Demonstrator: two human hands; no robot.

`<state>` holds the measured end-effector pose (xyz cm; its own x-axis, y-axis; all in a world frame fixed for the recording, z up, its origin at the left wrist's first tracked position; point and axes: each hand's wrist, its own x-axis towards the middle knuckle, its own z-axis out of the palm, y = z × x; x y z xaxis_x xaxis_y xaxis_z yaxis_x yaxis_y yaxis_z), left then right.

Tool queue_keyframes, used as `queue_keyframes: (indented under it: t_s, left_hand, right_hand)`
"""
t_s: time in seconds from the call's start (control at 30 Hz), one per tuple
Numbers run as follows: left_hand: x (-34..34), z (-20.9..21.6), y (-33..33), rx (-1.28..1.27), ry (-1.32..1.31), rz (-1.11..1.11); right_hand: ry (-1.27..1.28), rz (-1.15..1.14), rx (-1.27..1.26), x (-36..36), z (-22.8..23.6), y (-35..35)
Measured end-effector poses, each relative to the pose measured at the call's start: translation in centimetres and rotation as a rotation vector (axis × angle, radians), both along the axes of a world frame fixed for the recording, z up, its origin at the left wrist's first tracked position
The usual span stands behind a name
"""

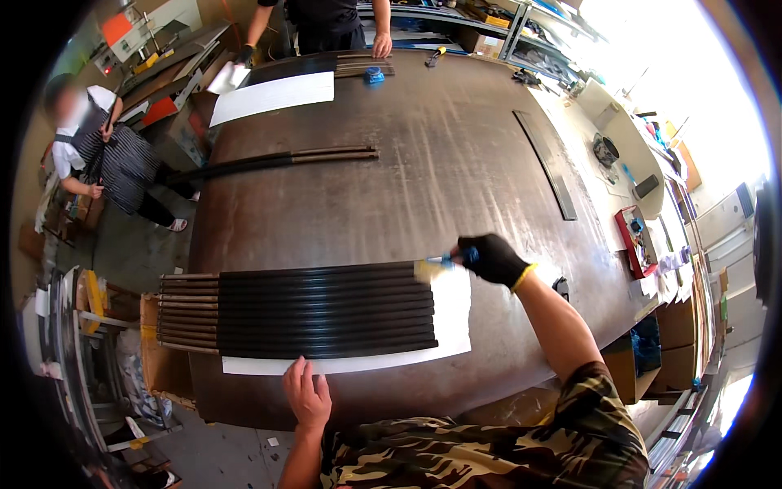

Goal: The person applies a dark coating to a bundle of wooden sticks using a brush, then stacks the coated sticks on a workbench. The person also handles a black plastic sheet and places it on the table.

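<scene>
We'd worry that a bump from our bare left hand [308, 394], empty, palm down, fingers loosely spread at the white sheet's [454, 308] near edge, skews the black rods [326, 310] lying side by side on it. Farther, our gloved right hand [491, 259], forearm outstretched, grips a brush [427, 270] at their far right corner; heavy pressure might shift them.
</scene>
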<state>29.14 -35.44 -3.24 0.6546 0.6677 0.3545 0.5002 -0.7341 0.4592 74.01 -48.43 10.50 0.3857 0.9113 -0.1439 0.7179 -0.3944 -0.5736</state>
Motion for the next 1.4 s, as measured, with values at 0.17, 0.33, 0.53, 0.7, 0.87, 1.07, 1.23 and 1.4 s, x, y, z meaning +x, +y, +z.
queue_keyframes:
  t_s: [0.17,0.33,0.53,0.7,0.87,1.07,1.23,1.4]
  left_hand:
    - [6.9,2.7,6.7,0.117,0.020,-0.082]
    - [14.8,2.1,16.2,0.196,0.071,-0.169]
    - [13.8,0.6,20.8,-0.065,0.280,-0.239]
    - [13.6,0.6,20.6,-0.087,0.324,-0.262]
    - [13.8,0.5,20.6,-0.110,0.232,-0.278]
    - [13.7,-0.4,20.9,-0.111,0.122,-0.253]
    - [13.5,-0.7,21.0,-0.126,0.094,-0.249]
    - [13.6,-0.7,20.8,-0.125,0.113,-0.225]
  right_hand:
    - [-0.337,0.079,0.368,-0.3,-2.0,0.7]
    - [-0.312,0.052,0.379,-2.5,-0.3,-2.2]
    - [-0.269,-0.106,0.337,-4.7,0.6,-4.7]
    - [-0.332,-0.022,0.417,-6.0,0.0,-3.3]
    - [-0.282,0.053,0.083,-6.4,-1.7,-2.4]
    - [0.161,0.340,-0.177,-9.5,1.4,-5.1]
    - [0.177,0.044,-0.051,-1.9,-1.5,0.6]
    - [-0.472,-0.045,0.202,-1.7,-1.4,2.3]
